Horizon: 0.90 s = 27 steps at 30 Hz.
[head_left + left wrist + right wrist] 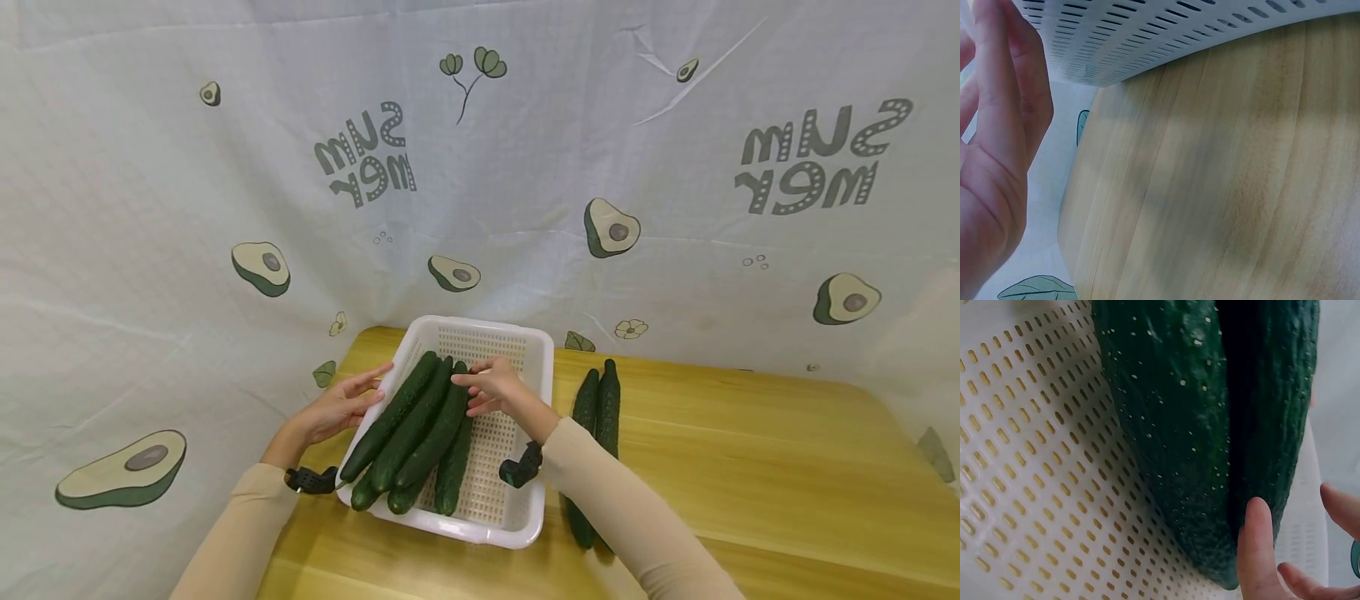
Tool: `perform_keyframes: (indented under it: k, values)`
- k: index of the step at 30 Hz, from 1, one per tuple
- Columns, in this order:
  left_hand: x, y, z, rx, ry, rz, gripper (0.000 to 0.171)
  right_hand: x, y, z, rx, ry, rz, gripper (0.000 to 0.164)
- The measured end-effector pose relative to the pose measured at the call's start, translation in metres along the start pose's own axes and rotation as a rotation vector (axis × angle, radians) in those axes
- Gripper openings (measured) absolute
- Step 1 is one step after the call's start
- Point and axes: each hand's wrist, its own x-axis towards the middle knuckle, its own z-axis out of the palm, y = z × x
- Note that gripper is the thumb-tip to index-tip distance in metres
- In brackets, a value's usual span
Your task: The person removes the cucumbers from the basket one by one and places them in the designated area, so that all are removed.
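Observation:
Several dark green cucumbers (431, 425) lie piled in the left part of a white plastic basket (547, 417). My left hand (341, 407) is at the basket's left rim, its fingers stretched along the outside. In the left wrist view that hand (1000, 112) stands beside the slotted wall (1147, 28). Over the basket, my right hand (495, 387) is at the far ends of the cucumbers, fingers spread and around none of them. The right wrist view has one fingertip (1259, 519) against a bumpy cucumber (1279, 412), with the thumb apart.
Two more cucumbers (607, 408) lie side by side on the wooden table (720, 450), right of the basket and partly behind my right forearm. A white cloth (525, 183) printed with avocados and lettering hangs behind the table and along its left side.

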Motion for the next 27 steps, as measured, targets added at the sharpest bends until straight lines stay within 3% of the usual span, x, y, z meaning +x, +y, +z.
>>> perform_keyframes:
  k: [10, 27]
  values:
    - [-0.001, 0.002, 0.001, 0.006, 0.012, -0.013, 0.062, 0.001, 0.005, 0.006, 0.027, -0.007, 0.052, 0.065]
    - [-0.003, 0.004, 0.005, -0.003, 0.014, -0.018, 0.062, 0.004, 0.010, 0.015, -0.042, 0.026, 0.075, 0.077]
